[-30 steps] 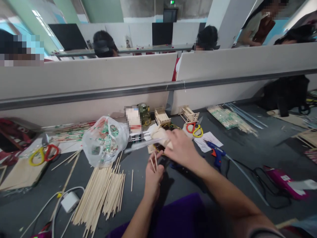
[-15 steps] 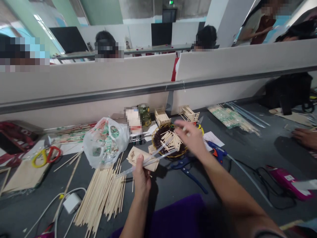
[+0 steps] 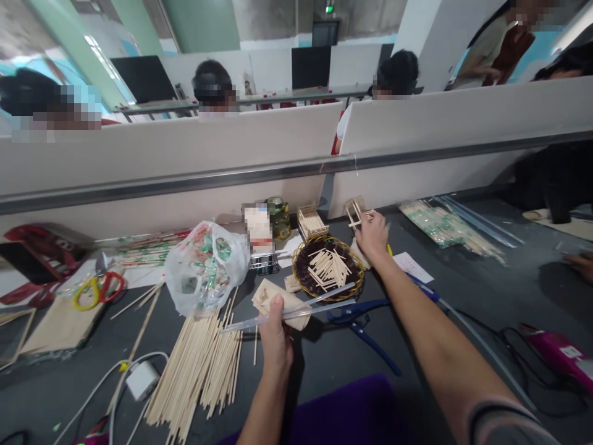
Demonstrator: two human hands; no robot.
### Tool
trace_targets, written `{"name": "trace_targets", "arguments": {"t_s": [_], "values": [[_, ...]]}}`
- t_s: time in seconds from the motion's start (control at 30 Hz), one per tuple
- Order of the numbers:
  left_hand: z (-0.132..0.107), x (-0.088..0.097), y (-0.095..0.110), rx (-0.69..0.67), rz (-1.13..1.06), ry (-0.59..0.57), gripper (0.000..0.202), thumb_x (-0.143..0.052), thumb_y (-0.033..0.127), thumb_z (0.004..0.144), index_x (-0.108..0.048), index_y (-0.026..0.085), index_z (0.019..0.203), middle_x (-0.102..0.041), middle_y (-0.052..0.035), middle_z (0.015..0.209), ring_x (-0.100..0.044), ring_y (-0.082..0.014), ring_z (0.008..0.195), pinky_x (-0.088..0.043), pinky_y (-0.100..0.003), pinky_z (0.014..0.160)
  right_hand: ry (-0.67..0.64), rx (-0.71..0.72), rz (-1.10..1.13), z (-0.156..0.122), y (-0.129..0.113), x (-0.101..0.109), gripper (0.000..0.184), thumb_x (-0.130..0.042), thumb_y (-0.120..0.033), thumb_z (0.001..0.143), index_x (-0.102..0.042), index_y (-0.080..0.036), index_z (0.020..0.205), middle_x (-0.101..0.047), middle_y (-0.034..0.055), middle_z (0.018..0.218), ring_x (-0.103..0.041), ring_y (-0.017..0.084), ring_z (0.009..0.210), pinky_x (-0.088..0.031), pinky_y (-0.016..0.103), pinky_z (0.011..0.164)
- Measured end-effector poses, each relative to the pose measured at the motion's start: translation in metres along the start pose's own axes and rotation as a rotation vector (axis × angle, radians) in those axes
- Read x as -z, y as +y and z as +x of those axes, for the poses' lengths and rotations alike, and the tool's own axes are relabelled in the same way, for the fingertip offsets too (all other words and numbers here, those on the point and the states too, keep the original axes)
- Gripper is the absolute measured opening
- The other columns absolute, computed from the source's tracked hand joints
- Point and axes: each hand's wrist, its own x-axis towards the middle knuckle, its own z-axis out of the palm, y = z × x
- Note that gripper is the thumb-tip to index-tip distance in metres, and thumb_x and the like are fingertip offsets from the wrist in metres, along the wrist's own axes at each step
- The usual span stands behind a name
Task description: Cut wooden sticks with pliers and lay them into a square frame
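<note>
Right hand (image 3: 373, 233) has moved from over the woven basket (image 3: 302, 267) out to the small stick-built rack (image 3: 354, 210) at the basket's one o'clock, fingers curled at its near side, can't tell if gripping. Left hand (image 3: 274, 334), at the basket's seven to eight o'clock, clamps thin wood pieces (image 3: 266, 293) plus clear glue sticks (image 3: 333, 293) under the thumb. Cut wooden sticks (image 3: 330, 266) lie in the basket, blue-handled pliers (image 3: 359, 330) at its five o'clock.

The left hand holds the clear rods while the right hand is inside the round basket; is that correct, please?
Not quite: in the head view, the right hand is at the small wooden frame, not the round basket; the left hand holds the clear rods.
</note>
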Motion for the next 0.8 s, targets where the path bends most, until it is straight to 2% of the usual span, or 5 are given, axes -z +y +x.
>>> {"name": "trace_targets", "arguments": {"t_s": [0.13, 0.27, 0.43, 0.6, 0.8], "values": [[0.001, 0.000, -0.002, 0.004, -0.008, -0.003, 0.057, -0.080, 0.045, 0.060, -0.064, 0.014, 0.105, -0.073, -0.0070, 0.088, -0.070, -0.0226, 0.080, -0.056, -0.033, 0.074, -0.078, 0.214, -0.084, 0.000, 0.000, 0.007, 0.039, -0.041, -0.015, 0.087, -0.058, -0.016, 0.122, -0.054, 0.0207, 0.119, -0.045, 0.034, 0.107, -0.037, 0.044, 0.086], [-0.001, -0.001, -0.001, 0.008, 0.000, -0.014, 0.057, -0.081, 0.045, 0.059, -0.064, 0.014, 0.104, -0.073, -0.0079, 0.089, -0.070, -0.0220, 0.077, -0.057, -0.031, 0.071, -0.130, 0.397, -0.025, 0.011, 0.006, 0.008, 0.034, -0.036, -0.016, 0.090, -0.063, -0.017, 0.110, -0.059, 0.0151, 0.107, -0.047, 0.028, 0.098, -0.036, 0.038, 0.084], [-0.003, -0.002, 0.000, -0.016, -0.004, -0.007, 0.055, -0.081, 0.044, 0.060, -0.064, 0.015, 0.103, -0.073, -0.0062, 0.088, -0.070, -0.0206, 0.075, -0.057, -0.031, 0.070, -0.218, 0.458, 0.111, 0.023, 0.007, 0.008, 0.028, -0.037, -0.023, 0.093, -0.064, -0.016, 0.096, -0.060, 0.0111, 0.094, -0.049, 0.024, 0.088, -0.037, 0.033, 0.079], [-0.004, -0.003, 0.001, -0.017, -0.001, -0.029, 0.054, -0.081, 0.045, 0.060, -0.064, 0.014, 0.101, -0.073, -0.0066, 0.087, -0.071, -0.0224, 0.080, -0.056, -0.033, 0.077, -0.234, 0.721, -0.075, 0.026, 0.003, 0.013, 0.025, -0.041, -0.016, 0.091, -0.066, -0.017, 0.095, -0.060, 0.0128, 0.100, -0.048, 0.025, 0.094, -0.033, 0.035, 0.083], [-0.005, -0.003, 0.001, -0.008, 0.004, -0.036, 0.061, -0.082, 0.045, 0.058, -0.064, 0.014, 0.107, -0.073, -0.0077, 0.090, -0.071, -0.0249, 0.086, -0.057, -0.034, 0.078, -0.272, 0.841, -0.197, 0.021, -0.008, 0.011, 0.023, -0.046, -0.012, 0.089, -0.067, -0.016, 0.098, -0.061, 0.0142, 0.101, -0.050, 0.027, 0.097, -0.034, 0.035, 0.082]]}}
